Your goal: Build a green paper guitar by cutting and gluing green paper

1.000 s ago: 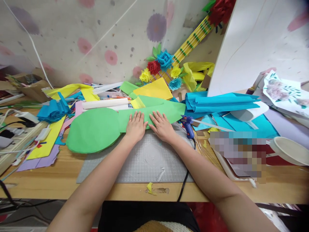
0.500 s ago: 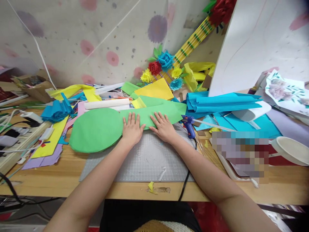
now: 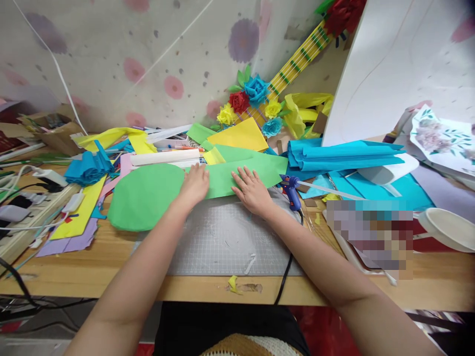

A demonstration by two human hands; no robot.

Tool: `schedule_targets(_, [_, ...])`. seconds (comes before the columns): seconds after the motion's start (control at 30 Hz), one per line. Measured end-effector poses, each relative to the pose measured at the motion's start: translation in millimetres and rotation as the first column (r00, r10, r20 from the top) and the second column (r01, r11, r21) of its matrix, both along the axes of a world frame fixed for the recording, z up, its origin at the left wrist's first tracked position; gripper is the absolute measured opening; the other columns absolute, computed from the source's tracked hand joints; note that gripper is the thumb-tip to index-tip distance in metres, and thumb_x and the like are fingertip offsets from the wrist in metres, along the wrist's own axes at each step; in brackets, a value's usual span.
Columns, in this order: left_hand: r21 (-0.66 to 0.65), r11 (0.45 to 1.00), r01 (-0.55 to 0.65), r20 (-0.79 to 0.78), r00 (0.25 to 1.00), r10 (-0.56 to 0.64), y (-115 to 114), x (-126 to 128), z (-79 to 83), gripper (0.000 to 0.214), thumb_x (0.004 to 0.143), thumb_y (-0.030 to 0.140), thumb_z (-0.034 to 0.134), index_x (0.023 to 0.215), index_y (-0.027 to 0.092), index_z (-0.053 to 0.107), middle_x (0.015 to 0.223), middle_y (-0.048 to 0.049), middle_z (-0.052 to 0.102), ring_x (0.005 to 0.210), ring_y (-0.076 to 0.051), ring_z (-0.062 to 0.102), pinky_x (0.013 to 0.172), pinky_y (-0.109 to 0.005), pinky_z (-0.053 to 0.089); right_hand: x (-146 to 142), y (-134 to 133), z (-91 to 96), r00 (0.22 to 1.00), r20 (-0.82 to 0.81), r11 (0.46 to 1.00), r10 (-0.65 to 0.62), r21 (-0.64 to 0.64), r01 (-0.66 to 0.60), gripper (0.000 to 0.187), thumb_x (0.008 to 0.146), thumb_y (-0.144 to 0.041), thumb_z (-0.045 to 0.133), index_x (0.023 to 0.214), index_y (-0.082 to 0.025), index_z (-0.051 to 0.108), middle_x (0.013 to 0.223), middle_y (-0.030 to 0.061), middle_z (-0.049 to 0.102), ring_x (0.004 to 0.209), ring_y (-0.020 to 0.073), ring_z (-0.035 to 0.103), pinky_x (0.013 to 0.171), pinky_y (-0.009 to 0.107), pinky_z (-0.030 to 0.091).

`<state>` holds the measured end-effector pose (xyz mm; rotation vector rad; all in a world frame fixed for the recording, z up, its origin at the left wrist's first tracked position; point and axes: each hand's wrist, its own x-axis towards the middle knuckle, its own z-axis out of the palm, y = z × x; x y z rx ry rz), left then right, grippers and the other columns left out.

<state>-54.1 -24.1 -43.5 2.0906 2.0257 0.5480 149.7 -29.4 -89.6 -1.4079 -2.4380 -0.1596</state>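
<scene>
Two bare hands rest on one long green paper piece (image 3: 144,198). The left hand (image 3: 195,184) has its fingers close together and bent at the far edge of the narrow band, next to where the rounded end begins; whether they pinch the paper, I cannot tell. The right hand (image 3: 253,192) lies palm down on the band, fingers spread, gripping nothing. The green piece lies beneath both hands, its rounded end to the left of the left hand, its tapering end reaching past the right hand.

Under and in front of it is one grey cutting mat (image 3: 230,232) on a wooden table (image 3: 178,289). One blue glue gun (image 3: 292,192) sits just right of the right hand, near the tapering end. Behind the band lies one large yellow sheet (image 3: 239,136); beyond that, five paper flowers (image 3: 257,90) cluster at the lower end of one yellow stringed neck (image 3: 301,60).
</scene>
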Motion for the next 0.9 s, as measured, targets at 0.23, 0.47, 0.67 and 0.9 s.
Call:
schedule_targets(0.23, [0.001,0.985,0.171,0.005,0.985,-0.171,11,-72,8.2,0.051,0.091,0.035,0.032,0.139,0.020,0.040,0.150,-0.0049,0.032,0.141,-0.021,0.023,0.115,-0.043,0.020,-28,9,19.9,0.998,0.009,0.992,0.061,-0.115,-0.059,0.061,0.095,-0.049,0.031,0.143,-0.012,0.036,0.151,0.0123,0.028,0.141,0.0271,0.021,0.114,0.044,0.020])
schedule_targets(0.47, [-0.105,0.946,0.308,-0.270,0.906,-0.325,-10,-78,-19.8,0.057,0.093,0.043,0.027,0.144,0.017,0.030,0.153,-0.0093,0.024,0.143,-0.024,0.014,0.114,-0.050,0.013,-83,15,14.3,0.977,0.032,0.968,0.209,-0.149,-0.202,0.071,0.092,-0.059,0.025,0.145,-0.011,0.032,0.150,0.0112,0.029,0.141,0.0259,0.022,0.114,0.046,0.017])
schedule_targets(0.67, [-0.076,0.947,0.311,-0.354,0.880,-0.317,-15,-77,-21.2,0.062,0.092,0.048,0.031,0.146,0.019,0.024,0.154,-0.0076,0.022,0.143,-0.023,0.013,0.115,-0.049,0.013,-92,17,5.1,0.986,0.034,0.984,0.165,-0.078,-0.162,0.075,0.091,-0.062,0.018,0.144,-0.011,0.032,0.149,0.0123,0.032,0.140,0.0275,0.022,0.115,0.051,0.011])
schedule_targets(0.9, [-0.128,0.943,0.308,-0.376,0.865,-0.334,-16,-77,-19.0,0.069,0.090,0.054,0.032,0.147,0.017,0.020,0.155,-0.0074,0.017,0.144,-0.023,0.009,0.115,-0.048,0.009,-81,17,5.1,0.971,0.092,0.974,0.220,-0.082,-0.212,0.081,0.088,-0.067,0.022,0.146,-0.010,0.028,0.150,0.0131,0.029,0.140,0.0274,0.022,0.114,0.049,0.015])
